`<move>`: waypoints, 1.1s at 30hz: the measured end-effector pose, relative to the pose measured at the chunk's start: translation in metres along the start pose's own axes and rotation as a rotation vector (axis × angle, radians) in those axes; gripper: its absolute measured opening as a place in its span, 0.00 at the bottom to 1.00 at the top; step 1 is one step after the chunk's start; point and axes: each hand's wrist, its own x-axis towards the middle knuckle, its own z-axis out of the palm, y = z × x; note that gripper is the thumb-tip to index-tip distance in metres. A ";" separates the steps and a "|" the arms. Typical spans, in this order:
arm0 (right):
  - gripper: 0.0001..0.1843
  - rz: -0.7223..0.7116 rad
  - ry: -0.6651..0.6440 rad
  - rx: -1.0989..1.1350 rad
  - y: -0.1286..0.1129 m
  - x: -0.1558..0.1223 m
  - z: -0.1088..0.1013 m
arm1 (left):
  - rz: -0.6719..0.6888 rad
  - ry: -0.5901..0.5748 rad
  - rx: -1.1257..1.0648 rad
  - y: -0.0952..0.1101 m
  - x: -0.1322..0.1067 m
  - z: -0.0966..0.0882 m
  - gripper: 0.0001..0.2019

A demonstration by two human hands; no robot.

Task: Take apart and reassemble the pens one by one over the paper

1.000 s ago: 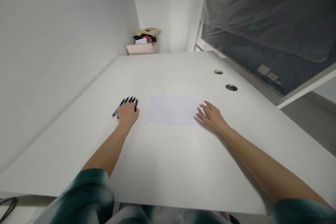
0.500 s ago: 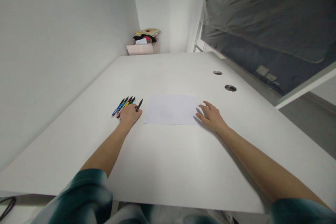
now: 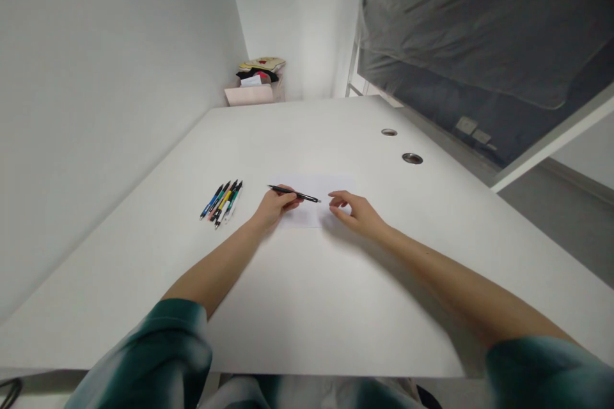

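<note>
My left hand (image 3: pixel 275 208) is shut on a slim black pen (image 3: pixel 298 194), holding it level above the near-left part of a white paper sheet (image 3: pixel 316 186). The pen's tip points right, towards my right hand (image 3: pixel 357 213). That hand is open, with its fingers curved just past the tip and not touching the pen. A small group of several pens (image 3: pixel 222 202) in blue, yellow, green and black lies side by side on the white table (image 3: pixel 330 313), left of my left hand.
Two round metal grommets (image 3: pixel 389 131) (image 3: pixel 412 158) are set in the table's far right. A white wall runs along the left side. A pink box (image 3: pixel 248 95) with clothes stands beyond the far edge, and a plastic-covered dark panel (image 3: pixel 480 25) hangs at right.
My left hand has moved right onto the sheet, carrying the black pen from beside the group. My right hand has moved left, towards the pen, and its fingers are more curved.
</note>
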 end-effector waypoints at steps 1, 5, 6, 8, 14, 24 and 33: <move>0.21 0.024 0.026 0.056 -0.002 0.001 0.005 | -0.006 -0.003 -0.051 -0.003 0.001 0.006 0.14; 0.16 0.138 0.136 0.236 -0.001 0.004 0.019 | -0.045 -0.013 -0.137 -0.014 0.003 0.021 0.15; 0.16 0.157 0.160 0.283 0.002 0.004 0.020 | -0.052 -0.017 -0.132 -0.015 0.004 0.021 0.16; 0.16 0.192 0.191 0.406 0.009 0.006 0.019 | -0.038 -0.006 -0.102 -0.016 0.006 0.016 0.16; 0.18 0.320 0.182 0.704 0.033 0.013 0.013 | 0.069 0.065 0.055 -0.011 0.015 -0.015 0.19; 0.18 0.362 0.233 0.707 0.043 0.012 0.016 | 0.112 0.048 0.180 -0.020 0.014 -0.022 0.21; 0.18 0.351 0.251 0.759 0.038 0.010 0.014 | 0.100 0.026 0.123 -0.022 0.018 -0.027 0.19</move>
